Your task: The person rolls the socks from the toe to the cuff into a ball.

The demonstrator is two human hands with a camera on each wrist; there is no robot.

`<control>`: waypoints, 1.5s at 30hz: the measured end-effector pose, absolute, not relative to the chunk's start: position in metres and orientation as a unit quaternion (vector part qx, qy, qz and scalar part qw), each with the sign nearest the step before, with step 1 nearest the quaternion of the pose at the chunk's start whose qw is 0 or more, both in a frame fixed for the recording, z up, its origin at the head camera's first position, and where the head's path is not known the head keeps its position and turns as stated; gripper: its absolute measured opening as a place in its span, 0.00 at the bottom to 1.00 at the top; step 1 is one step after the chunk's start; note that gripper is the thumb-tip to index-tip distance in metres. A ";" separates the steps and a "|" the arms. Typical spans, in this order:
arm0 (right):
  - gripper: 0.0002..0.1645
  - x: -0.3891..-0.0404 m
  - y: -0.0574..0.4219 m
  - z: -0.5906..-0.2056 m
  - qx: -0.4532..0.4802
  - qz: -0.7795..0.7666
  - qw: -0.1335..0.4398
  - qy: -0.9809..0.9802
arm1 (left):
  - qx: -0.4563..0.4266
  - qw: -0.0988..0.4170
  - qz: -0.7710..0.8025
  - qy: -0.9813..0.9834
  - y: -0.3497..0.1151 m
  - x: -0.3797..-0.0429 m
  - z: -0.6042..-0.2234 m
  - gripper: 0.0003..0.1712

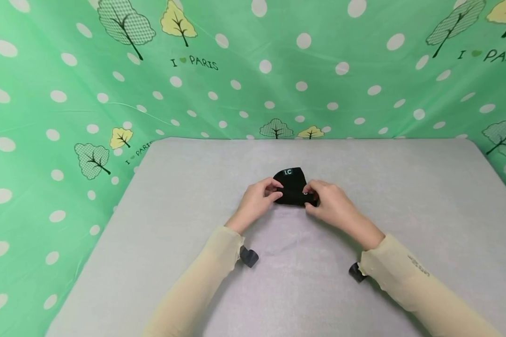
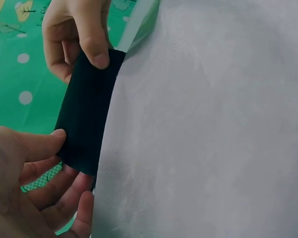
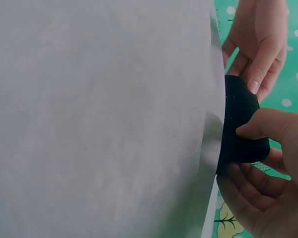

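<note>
A small folded black cloth item (image 1: pixel 292 187) with a pale "LC" label near its top lies between both hands, over the middle of the table. My left hand (image 1: pixel 257 199) pinches its left side between thumb and fingers. On the opposite side, the right hand (image 1: pixel 331 200) grips the lower right corner. In the left wrist view the black cloth (image 2: pixel 87 111) spans from one thumb to the other, its lower band looking smooth. The right wrist view shows the right thumb pressed on the face of the cloth (image 3: pixel 241 106), fingers behind it.
A grey cloth-covered table (image 1: pixel 152 262) stretches under both arms. Behind it and along the sides hangs a green curtain (image 1: pixel 244 65) with white dots and printed trees. Dark camera mounts (image 1: pixel 249 257) stick out from the inner sides of the cream sleeves (image 1: pixel 198 281).
</note>
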State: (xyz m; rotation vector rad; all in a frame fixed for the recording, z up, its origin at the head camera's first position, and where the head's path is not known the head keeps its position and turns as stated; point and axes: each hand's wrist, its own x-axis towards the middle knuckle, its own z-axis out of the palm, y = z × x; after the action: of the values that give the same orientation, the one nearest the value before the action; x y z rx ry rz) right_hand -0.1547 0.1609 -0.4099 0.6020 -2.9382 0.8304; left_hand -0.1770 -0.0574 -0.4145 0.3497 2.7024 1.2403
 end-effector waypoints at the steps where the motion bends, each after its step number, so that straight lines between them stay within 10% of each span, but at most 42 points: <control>1: 0.16 -0.155 0.162 -0.410 0.191 0.275 0.013 -0.942 | 0.115 0.075 0.412 0.901 -0.057 -0.176 -0.415 0.10; 45: 0.19 -0.168 0.162 -0.412 0.100 0.348 -0.059 -0.930 | 0.082 0.076 0.342 0.933 -0.056 -0.181 -0.412 0.16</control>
State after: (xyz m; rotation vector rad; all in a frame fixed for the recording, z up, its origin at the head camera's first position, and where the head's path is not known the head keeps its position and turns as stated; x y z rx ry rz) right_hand -0.1685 0.1623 -0.4118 0.3262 -3.0383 1.1375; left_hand -0.1811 -0.0556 -0.4121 0.2456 2.7972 1.0247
